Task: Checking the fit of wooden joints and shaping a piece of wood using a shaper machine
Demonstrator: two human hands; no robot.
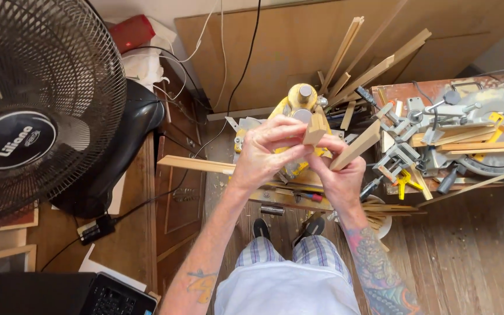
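While my left hand [266, 153] pinched the small wooden block [315, 129] between thumb and curled fingertips [294, 127], my right hand [338, 176] closed its fingers around the lower end of a short wooden strip [357, 146], whose upper end slanted up and away to the right. The block stood just above both hands, and its lower edge seemed to meet the strip near my right thumb, though I could not tell whether the two pieces truly touched. Directly behind the block sat the yellow machine [296, 105], its round top showing just above my knuckles, and I take that machine as my landmark. Left of the yellow machine, a long pale wooden slat [196, 164] lay across a dark cabinet edge, and farther left stood a big black fan [42, 111] with a round grille. Behind the yellow machine and to its right, a bundle of thin wooden sticks [363, 55] leaned against a brown board wall. Right of the yellow machine, a grey miter saw [485, 122] rested on a bench among metal clamps [401, 146] and offcuts. Below the yellow machine, nearer to me, my dark shoes [261, 227] stood on the wooden floor [473, 251], with my plaid shorts [290, 252] below them.
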